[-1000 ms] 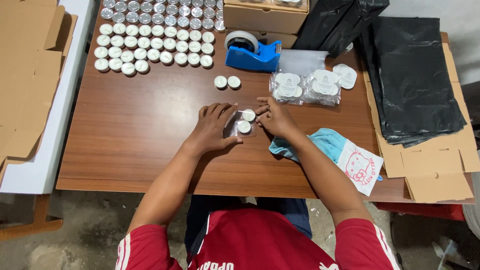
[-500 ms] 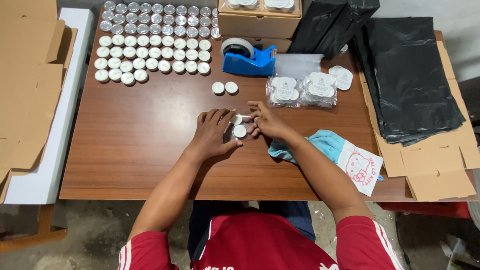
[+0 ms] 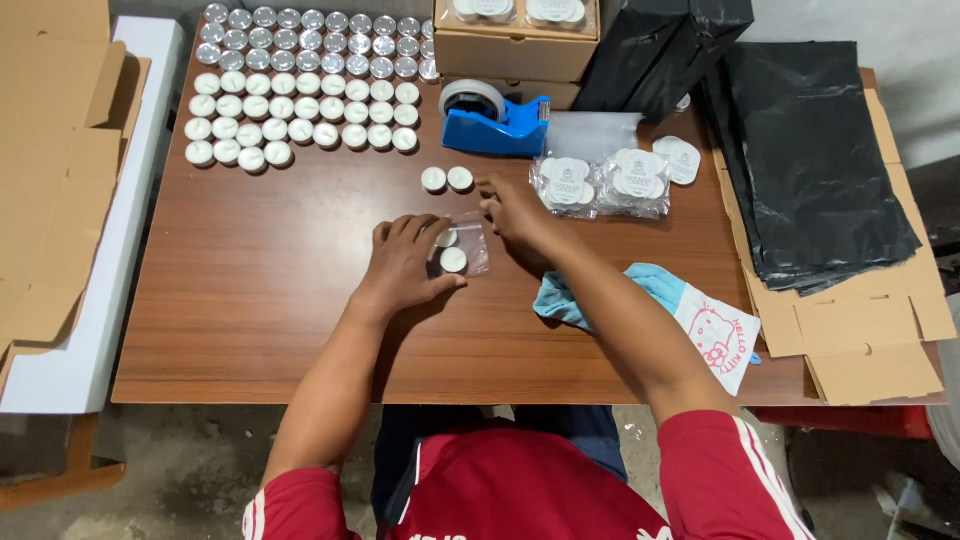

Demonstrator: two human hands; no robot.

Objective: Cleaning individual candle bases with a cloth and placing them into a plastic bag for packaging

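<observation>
Since approx. half a sec ago, the right hand (image 3: 512,208) has slid away from the left hand (image 3: 405,262) toward the two loose tealights (image 3: 447,179); both hands were close together over the small clear bag (image 3: 462,243) before. Left hand lies palm-down on the tabletop (image 3: 260,290), fingers spread flat, thumb side touching the bag's left edge, pinning it, not gripping. Right arm stretches diagonally fwd, wrist low; its fingers look loosely curled at the bag's upper right corner, just below the loose pair. Whether they pinch the plastic can't be told. Bag sits mid-tabletop between the hands w/ two white tealights inside; one is partly hidden by the left fingers. Right forearm covers part of the blue cloth (image 3: 570,300). Filled packets (image 3: 600,182) lie just right of the right hand, near the blue tape dispenser (image 3: 497,121).
</observation>
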